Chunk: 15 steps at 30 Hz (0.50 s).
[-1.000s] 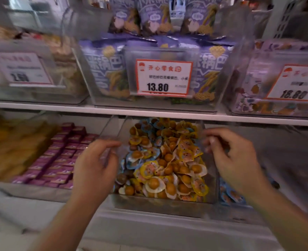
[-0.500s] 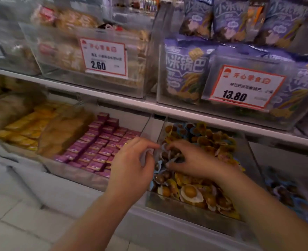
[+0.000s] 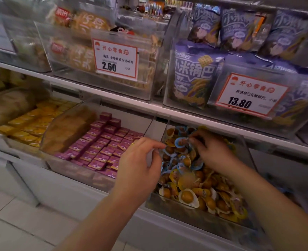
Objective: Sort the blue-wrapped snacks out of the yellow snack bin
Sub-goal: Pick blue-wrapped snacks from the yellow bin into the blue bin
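While right hand (image 3: pixel 212 151) pinches blue-wrapped snack (image 3: pixel 181 142) in bin (image 3: pixel 194 211), left hand (image 3: pixel 140 165) half-curled, holds nothing visible.

One camera only, up on my head, so there's no second view sharing any of this. It looks forward and down along my forearms, close in on the lower shelf. My left hand (image 3: pixel 140 165) and right hand (image 3: pixel 212 153) sit mid-frame at the clear snack bin (image 3: pixel 194 212), right of centre. It faces the shelving at a slight angle, so the shelf edge (image 3: pixel 131 102) slopes down to the right. The wide lens takes in the upper shelf and, bottom left, floor tiles (image 3: pixel 13 223).
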{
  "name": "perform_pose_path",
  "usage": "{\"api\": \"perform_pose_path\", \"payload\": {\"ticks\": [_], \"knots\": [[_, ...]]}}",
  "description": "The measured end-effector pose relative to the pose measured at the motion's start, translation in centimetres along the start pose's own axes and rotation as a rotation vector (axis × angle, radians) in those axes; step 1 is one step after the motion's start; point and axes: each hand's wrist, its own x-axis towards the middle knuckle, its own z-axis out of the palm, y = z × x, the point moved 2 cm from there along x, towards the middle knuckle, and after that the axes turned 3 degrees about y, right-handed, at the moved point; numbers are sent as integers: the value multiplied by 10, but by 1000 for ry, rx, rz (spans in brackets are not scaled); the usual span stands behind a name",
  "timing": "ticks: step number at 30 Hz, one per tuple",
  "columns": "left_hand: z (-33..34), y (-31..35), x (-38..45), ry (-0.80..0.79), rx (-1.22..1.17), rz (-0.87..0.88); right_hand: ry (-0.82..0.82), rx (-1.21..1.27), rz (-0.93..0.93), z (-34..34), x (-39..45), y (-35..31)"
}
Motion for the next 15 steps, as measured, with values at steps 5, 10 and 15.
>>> {"api": "perform_pose_path", "payload": {"ticks": [5, 10, 15], "knots": [[18, 20, -1, -90, -630, -494, 66, 337, -195, -10, -30, -46], [30, 23, 0, -167, -1176, -925, -25, 458, -213, 7, -53, -65], [34, 23, 2, -141, -1163, -927, 72, 408, -325, 16, -62, -59]]}}
